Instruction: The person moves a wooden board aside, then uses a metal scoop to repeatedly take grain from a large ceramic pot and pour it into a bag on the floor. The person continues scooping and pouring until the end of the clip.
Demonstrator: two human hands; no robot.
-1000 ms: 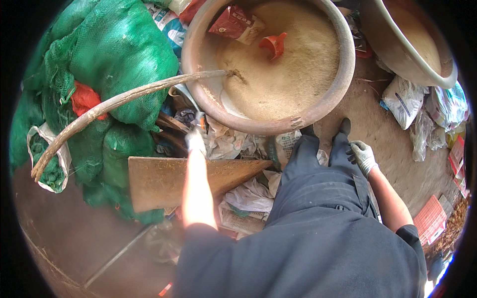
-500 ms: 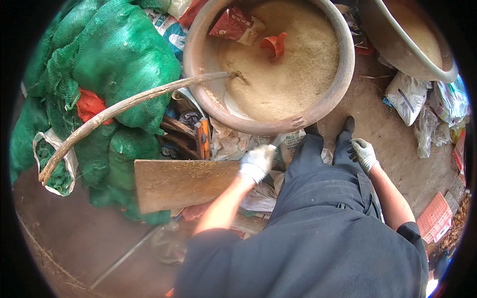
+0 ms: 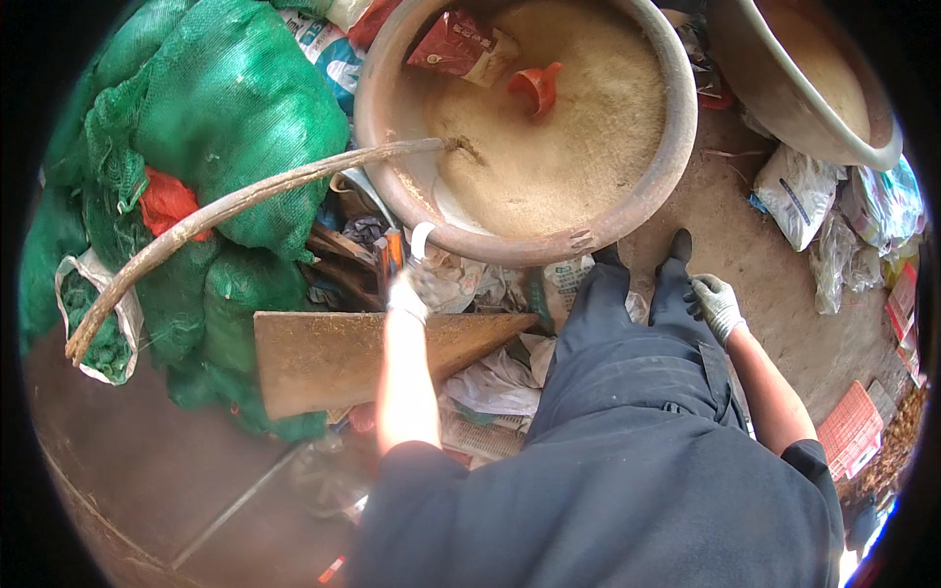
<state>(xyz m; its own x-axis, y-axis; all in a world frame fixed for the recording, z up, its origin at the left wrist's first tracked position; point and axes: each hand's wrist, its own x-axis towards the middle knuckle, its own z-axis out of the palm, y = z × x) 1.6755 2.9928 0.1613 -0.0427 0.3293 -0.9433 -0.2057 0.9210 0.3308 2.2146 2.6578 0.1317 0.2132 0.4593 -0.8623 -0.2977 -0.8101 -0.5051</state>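
Pale tool [image 3: 421,240], strip-shaped, blurred: gripped in my left hand [image 3: 408,297], knit-gloved, near the rounded basin rim [image 3: 520,252]. My right hand [image 3: 718,308], gloved: fingers curled, contents indeterminable. Versus half a second ago, my left hand sits farther left.

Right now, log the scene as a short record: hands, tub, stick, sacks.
Left hand: gloved, blurred, holding a pale object, kind unclear
Right hand: gloved, loosely curled, beside the right leg
Tub: pale grainy fill, red scoop, red packet inside
Stick: curved, spanning from the sacks to the tub
Sacks: green mesh, left of the tub
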